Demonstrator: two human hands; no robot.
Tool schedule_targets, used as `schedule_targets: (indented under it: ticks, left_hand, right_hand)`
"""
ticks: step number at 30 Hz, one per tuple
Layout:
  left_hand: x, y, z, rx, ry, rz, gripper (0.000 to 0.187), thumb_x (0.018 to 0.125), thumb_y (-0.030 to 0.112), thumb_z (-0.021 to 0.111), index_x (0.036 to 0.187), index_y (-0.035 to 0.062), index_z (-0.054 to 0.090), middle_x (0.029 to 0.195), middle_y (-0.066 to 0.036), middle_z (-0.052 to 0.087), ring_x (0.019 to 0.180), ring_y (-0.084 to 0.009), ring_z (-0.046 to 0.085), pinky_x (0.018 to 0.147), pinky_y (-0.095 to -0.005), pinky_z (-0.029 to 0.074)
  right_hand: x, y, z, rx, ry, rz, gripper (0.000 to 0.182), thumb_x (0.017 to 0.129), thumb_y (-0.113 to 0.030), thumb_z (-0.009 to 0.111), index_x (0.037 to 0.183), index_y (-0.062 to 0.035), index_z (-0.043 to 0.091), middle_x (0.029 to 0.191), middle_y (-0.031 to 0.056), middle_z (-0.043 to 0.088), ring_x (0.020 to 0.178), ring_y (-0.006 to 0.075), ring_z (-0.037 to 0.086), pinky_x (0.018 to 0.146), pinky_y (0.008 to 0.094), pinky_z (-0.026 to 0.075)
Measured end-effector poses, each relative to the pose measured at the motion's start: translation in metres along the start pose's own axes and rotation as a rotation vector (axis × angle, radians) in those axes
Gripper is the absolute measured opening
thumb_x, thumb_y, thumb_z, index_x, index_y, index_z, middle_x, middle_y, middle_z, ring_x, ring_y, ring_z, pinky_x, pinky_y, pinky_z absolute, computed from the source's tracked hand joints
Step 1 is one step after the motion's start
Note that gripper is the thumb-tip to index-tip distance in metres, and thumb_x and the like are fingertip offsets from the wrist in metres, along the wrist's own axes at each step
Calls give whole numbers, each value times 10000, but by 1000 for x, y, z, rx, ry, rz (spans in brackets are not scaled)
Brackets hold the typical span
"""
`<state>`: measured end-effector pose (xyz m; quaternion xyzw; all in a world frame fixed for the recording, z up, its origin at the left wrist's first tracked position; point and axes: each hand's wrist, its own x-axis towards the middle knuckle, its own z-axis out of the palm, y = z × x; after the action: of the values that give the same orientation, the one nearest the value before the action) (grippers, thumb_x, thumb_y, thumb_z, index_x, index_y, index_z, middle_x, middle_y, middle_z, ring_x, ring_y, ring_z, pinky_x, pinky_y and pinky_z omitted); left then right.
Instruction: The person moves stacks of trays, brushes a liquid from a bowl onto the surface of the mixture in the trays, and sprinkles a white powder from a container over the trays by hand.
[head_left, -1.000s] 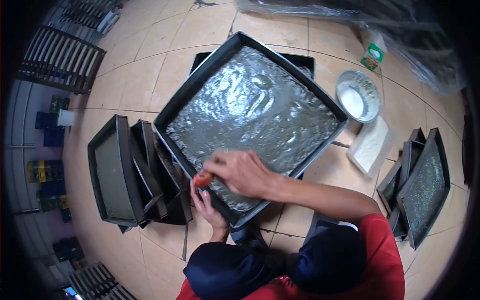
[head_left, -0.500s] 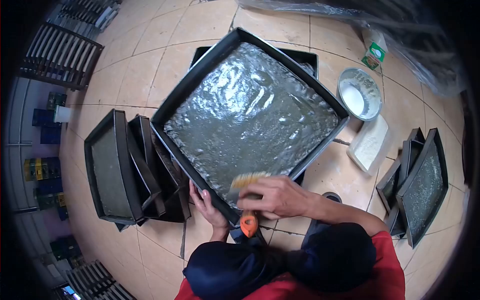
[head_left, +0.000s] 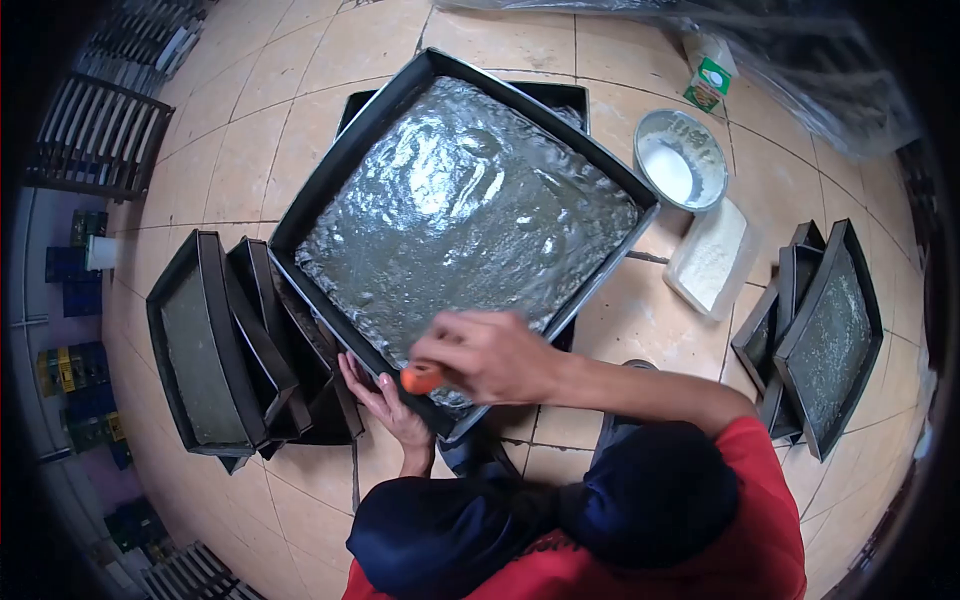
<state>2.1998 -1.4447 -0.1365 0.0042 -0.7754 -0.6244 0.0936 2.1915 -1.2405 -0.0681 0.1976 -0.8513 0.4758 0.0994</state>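
A large square black baking pan point(head_left: 350, 165) is tilted over my lap, its bottom coated with a wet, shiny, greasy layer. My left hand point(head_left: 397, 412) holds its lower left side, thumb at the rim and fingers along the outer wall. Over the near corner of the pan, my right hand point(head_left: 490, 355) is closed around a brush, whose orange handle point(head_left: 421, 377) points to the left. The bristles are hidden behind the hand. Another black pan point(head_left: 550, 95) shows partly beneath the large one.
Several pans point(head_left: 205, 340) lean together on the left, and more pans point(head_left: 825, 345) lean on the right. A metal bowl point(head_left: 715, 165) with white contents, a clear tub point(head_left: 712, 262) of white powder and a green carton point(head_left: 709, 85) are on the tiled floor point(head_left: 640, 320).
My right hand has swept left with the brush, and the orange handle has swung from pointing toward me to pointing left. My left hand stays on the pan. The whole view has shifted slightly.
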Motion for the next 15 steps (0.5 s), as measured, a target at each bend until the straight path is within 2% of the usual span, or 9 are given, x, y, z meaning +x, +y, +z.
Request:
schedule_targets:
  ticks: [3, 5, 8, 9, 10, 11, 12, 13, 15]
  left_hand:
    - [1, 9, 1, 10, -20, 49, 631, 1000, 133, 452, 1546, 3, 164, 1583, -194, 228, 1479, -293, 223, 1207, -415, 135]
    - [1, 6, -2, 28, -28, 77, 637, 996, 101, 447, 1549, 12, 144, 1585, -185, 221, 1483, -304, 210, 1212, -425, 135]
    - [6, 20, -6, 281, -38, 213, 564, 920, 11, 476, 1473, 19, 364, 1568, -203, 236, 1465, -351, 245, 1207, -463, 160]
    - [10, 38, -2, 418, -47, 274, 533, 844, -54, 500, 1371, 29, 510, 1522, -197, 337, 1434, -364, 315, 1199, -489, 178]
    - [16, 49, 0, 442, -141, 333, 532, 831, -65, 505, 1354, 32, 527, 1495, -188, 379, 1423, -366, 336, 1197, -495, 182]
    - [26, 56, 4, 468, -232, 391, 532, 818, -76, 511, 1338, 36, 544, 1467, -180, 421, 1411, -369, 358, 1194, -501, 187]
    - [36, 64, 9, 495, -323, 445, 533, 805, -87, 516, 1321, 39, 561, 1439, -171, 463, 1400, -371, 379, 1192, -507, 191]
    - [45, 77, 26, 415, -412, 450, 538, 795, -97, 519, 1312, 40, 573, 1379, -149, 533, 1376, -363, 421, 1189, -520, 190]
    - [61, 91, 62, 448, -663, 507, 478, 861, -59, 529, 1329, 34, 557, 1421, -154, 496, 1385, -363, 413, 1178, -533, 229]
  right_hand:
    - [31, 23, -3, 77, 85, 66, 249, 793, -211, 733, 991, -78, 663, 869, 131, 663, 764, 299, 679, 672, 403, 538]
    - [45, 49, -46, 106, 158, 424, 314, 826, -304, 716, 1005, -48, 680, 851, 168, 689, 766, 295, 688, 684, 407, 533]
    - [31, 93, -126, -340, 488, 461, 340, 840, -348, 666, 954, -31, 713, 830, 194, 702, 764, 322, 700, 728, 404, 544]
    - [21, 93, -152, -451, 476, 539, 326, 846, -346, 672, 912, -30, 711, 813, 188, 702, 763, 328, 699, 721, 414, 542]
    - [12, 88, -171, -524, 465, 576, 303, 853, -331, 692, 904, -33, 703, 768, 168, 697, 737, 313, 697, 696, 407, 533]
    - [3, 87, -178, -403, 601, 390, 288, 860, -307, 702, 892, -21, 695, 728, 151, 690, 701, 286, 689, 670, 390, 521]
    - [4, 73, -183, -336, 647, 433, 276, 882, -285, 693, 923, -12, 687, 709, 136, 677, 670, 282, 667, 670, 390, 510]
    - [8, 56, -189, -318, 627, 392, 228, 881, -226, 669, 946, -8, 684, 746, 135, 677, 688, 293, 666, 680, 393, 510]
    - [17, 47, -192, -418, 516, 297, 176, 866, -125, 624, 970, 11, 664, 820, 135, 671, 722, 294, 659, 721, 399, 511]
